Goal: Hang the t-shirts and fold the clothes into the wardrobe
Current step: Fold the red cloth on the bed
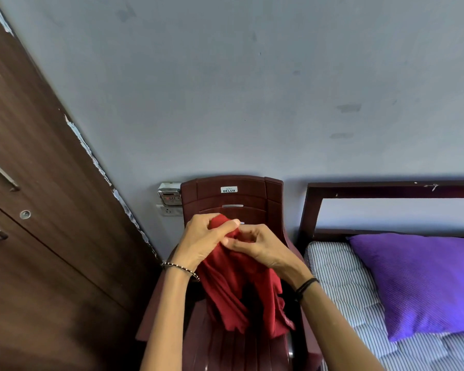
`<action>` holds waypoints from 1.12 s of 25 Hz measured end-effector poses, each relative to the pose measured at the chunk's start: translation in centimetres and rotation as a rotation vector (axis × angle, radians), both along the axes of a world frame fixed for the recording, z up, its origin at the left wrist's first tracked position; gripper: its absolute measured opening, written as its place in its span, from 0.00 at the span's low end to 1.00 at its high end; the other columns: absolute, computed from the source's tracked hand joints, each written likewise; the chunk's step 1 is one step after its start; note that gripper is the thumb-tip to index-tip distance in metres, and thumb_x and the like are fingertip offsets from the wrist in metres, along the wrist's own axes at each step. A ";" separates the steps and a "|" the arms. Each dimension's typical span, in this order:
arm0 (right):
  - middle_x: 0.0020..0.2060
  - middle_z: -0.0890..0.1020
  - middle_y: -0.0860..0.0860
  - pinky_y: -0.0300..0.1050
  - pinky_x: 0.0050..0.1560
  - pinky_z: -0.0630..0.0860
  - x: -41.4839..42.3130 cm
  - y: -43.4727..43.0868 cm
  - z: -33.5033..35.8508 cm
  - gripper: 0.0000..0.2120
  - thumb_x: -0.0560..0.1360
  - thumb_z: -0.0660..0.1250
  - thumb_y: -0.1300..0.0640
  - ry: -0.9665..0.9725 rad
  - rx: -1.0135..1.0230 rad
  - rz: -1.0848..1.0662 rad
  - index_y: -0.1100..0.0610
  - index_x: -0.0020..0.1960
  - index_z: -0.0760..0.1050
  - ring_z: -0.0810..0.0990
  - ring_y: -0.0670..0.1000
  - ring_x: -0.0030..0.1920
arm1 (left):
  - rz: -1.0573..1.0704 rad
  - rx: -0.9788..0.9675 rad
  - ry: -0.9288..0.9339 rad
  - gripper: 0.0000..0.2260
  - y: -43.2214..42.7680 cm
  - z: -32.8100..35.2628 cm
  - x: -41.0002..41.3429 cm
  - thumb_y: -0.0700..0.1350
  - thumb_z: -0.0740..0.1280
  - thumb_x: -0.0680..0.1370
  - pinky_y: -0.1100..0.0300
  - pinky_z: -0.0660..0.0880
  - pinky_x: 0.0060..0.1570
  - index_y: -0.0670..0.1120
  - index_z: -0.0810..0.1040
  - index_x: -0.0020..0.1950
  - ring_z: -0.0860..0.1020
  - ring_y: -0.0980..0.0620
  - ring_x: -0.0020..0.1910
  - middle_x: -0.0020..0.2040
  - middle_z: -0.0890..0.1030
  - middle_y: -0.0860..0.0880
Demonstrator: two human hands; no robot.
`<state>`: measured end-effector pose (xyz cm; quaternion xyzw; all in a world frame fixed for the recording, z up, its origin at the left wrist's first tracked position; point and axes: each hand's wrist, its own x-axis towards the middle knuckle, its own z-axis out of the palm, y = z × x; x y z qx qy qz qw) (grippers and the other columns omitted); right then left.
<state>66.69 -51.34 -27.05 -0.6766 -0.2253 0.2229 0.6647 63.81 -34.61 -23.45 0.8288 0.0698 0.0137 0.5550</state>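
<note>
Both hands, left hand [202,241] and right hand [257,246], grip the red garment [236,290] hanging below.

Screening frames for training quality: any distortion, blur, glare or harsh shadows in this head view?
Head view: wide-angle distortion leans the wardrobe steeply and skews the bed frame; lighting is soft and even, with only a faint shadow on the wall beside the chair; no glare; the left hand, right hand and red garment look sharp.
</note>
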 end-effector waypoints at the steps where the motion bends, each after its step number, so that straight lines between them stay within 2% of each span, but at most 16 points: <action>1: 0.43 0.85 0.52 0.42 0.48 0.77 0.1 -0.3 -0.2 0.10 0.76 0.75 0.54 -0.014 0.015 -0.019 0.59 0.53 0.85 0.80 0.46 0.44 | -0.010 -0.021 -0.009 0.13 -0.2 0.2 -0.3 0.57 0.75 0.70 0.54 0.74 0.43 0.48 0.85 0.40 0.78 0.54 0.37 0.35 0.82 0.48; 3: 0.39 0.84 0.51 0.38 0.45 0.75 0.2 -1.0 -0.2 0.05 0.78 0.73 0.59 0.016 0.082 -0.122 0.59 0.45 0.84 0.80 0.45 0.41 | -0.028 -0.190 0.032 0.12 -0.1 -0.1 -0.9 0.51 0.78 0.70 0.54 0.74 0.45 0.44 0.84 0.44 0.79 0.51 0.39 0.39 0.83 0.44; 6: 0.37 0.84 0.51 0.37 0.43 0.74 0.7 -1.5 -0.2 0.09 0.78 0.70 0.64 0.035 0.163 -0.366 0.56 0.42 0.84 0.79 0.45 0.39 | -0.161 -0.289 0.181 0.15 0.6 -1.3 -1.8 0.45 0.80 0.68 0.57 0.78 0.50 0.42 0.84 0.51 0.82 0.49 0.44 0.45 0.86 0.43; 8: 0.35 0.84 0.49 0.37 0.42 0.75 1.0 -1.5 -0.4 0.13 0.79 0.69 0.65 0.128 0.314 -0.563 0.52 0.40 0.85 0.79 0.44 0.37 | -0.178 -0.147 0.260 0.10 1.3 -2.7 -1.9 0.47 0.78 0.71 0.62 0.79 0.45 0.46 0.86 0.50 0.82 0.53 0.41 0.44 0.86 0.45; 10: 0.35 0.83 0.48 0.37 0.42 0.76 1.5 -1.9 -0.9 0.13 0.80 0.69 0.64 0.211 0.484 -0.738 0.52 0.40 0.84 0.78 0.44 0.36 | -0.020 0.086 0.275 0.07 2.6 -4.6 -1.7 0.52 0.75 0.74 0.60 0.77 0.35 0.49 0.86 0.43 0.78 0.56 0.31 0.32 0.83 0.51; 12: 0.34 0.81 0.45 0.36 0.41 0.74 1.7 -2.6 -1.3 0.09 0.81 0.68 0.62 0.163 0.509 -0.849 0.54 0.43 0.81 0.76 0.42 0.35 | 0.192 0.161 0.239 0.07 4.3 -6.6 -1.4 0.52 0.73 0.75 0.52 0.80 0.39 0.51 0.84 0.39 0.78 0.52 0.32 0.31 0.80 0.48; 14: 0.33 0.80 0.41 0.34 0.41 0.73 1.7 -2.9 -1.3 0.09 0.82 0.67 0.62 0.089 0.516 -0.948 0.54 0.43 0.78 0.75 0.39 0.35 | 0.338 0.093 0.167 0.07 5.8 -7.8 -1.2 0.50 0.72 0.76 0.46 0.81 0.49 0.52 0.83 0.38 0.82 0.48 0.38 0.37 0.84 0.45; 15: 0.33 0.80 0.40 0.34 0.42 0.73 1.7 -2.9 -1.1 0.09 0.82 0.66 0.62 0.066 0.523 -0.985 0.54 0.43 0.78 0.75 0.39 0.36 | 0.380 0.000 0.126 0.08 6.2 -7.9 -1.2 0.49 0.71 0.76 0.46 0.80 0.52 0.51 0.83 0.37 0.82 0.46 0.40 0.38 0.84 0.45; 17: 0.34 0.80 0.40 0.34 0.43 0.74 2.0 -3.1 -1.2 0.10 0.82 0.66 0.60 0.029 0.511 -1.030 0.53 0.43 0.79 0.75 0.40 0.37 | 0.416 -0.260 0.022 0.10 5.7 -6.7 -1.4 0.46 0.69 0.78 0.52 0.76 0.48 0.49 0.82 0.36 0.77 0.48 0.39 0.37 0.81 0.45; 18: 0.34 0.79 0.42 0.35 0.43 0.74 2.1 -3.1 -1.1 0.09 0.82 0.67 0.59 0.027 0.492 -1.029 0.53 0.43 0.79 0.75 0.41 0.37 | 0.425 -0.379 -0.031 0.11 5.3 -5.5 -1.5 0.45 0.68 0.79 0.55 0.72 0.43 0.49 0.81 0.36 0.75 0.50 0.37 0.36 0.79 0.46; 20: 0.38 0.80 0.47 0.37 0.44 0.77 1.9 -3.1 -0.8 0.04 0.79 0.72 0.56 0.124 0.398 -0.898 0.54 0.47 0.80 0.77 0.44 0.40 | 0.417 -0.462 -0.124 0.12 4.4 -2.4 -1.6 0.46 0.69 0.79 0.58 0.65 0.36 0.49 0.77 0.35 0.70 0.54 0.34 0.34 0.74 0.49; 21: 0.42 0.82 0.48 0.37 0.47 0.79 1.6 -2.9 -0.3 0.08 0.77 0.75 0.55 0.170 0.272 -0.792 0.56 0.52 0.80 0.81 0.46 0.43 | 0.391 -0.435 -0.163 0.13 4.0 -1.0 -1.6 0.47 0.70 0.78 0.59 0.63 0.35 0.50 0.75 0.34 0.67 0.55 0.34 0.34 0.72 0.48; 23: 0.46 0.84 0.48 0.36 0.51 0.78 0.8 -2.4 0.6 0.25 0.72 0.79 0.52 0.186 0.015 -0.553 0.53 0.66 0.75 0.84 0.44 0.47 | 0.304 -0.329 -0.207 0.12 2.8 1.3 -1.9 0.48 0.71 0.77 0.62 0.63 0.35 0.49 0.77 0.35 0.68 0.57 0.35 0.35 0.72 0.49; 25: 0.41 0.84 0.50 0.38 0.52 0.78 0.1 -1.5 1.8 0.33 0.71 0.80 0.51 0.138 0.013 -0.309 0.44 0.72 0.71 0.83 0.45 0.46 | 0.176 -0.246 -0.194 0.08 1.3 2.8 -2.0 0.47 0.72 0.76 0.66 0.67 0.37 0.47 0.81 0.38 0.72 0.58 0.36 0.35 0.78 0.51; 26: 0.40 0.84 0.51 0.41 0.53 0.79 -0.2 -1.1 2.2 0.32 0.71 0.80 0.51 0.121 0.039 -0.186 0.43 0.72 0.72 0.83 0.47 0.45 | 0.102 -0.229 -0.179 0.07 0.6 3.1 -2.1 0.46 0.73 0.76 0.68 0.69 0.38 0.46 0.83 0.39 0.75 0.59 0.36 0.35 0.80 0.51; 28: 0.39 0.84 0.52 0.40 0.47 0.78 -0.8 -0.4 2.8 0.20 0.74 0.77 0.54 0.116 0.054 -0.001 0.51 0.65 0.80 0.81 0.49 0.41 | 0.006 -0.200 -0.171 0.04 -0.2 3.0 -2.2 0.45 0.74 0.75 0.70 0.71 0.41 0.45 0.85 0.42 0.77 0.59 0.38 0.37 0.83 0.50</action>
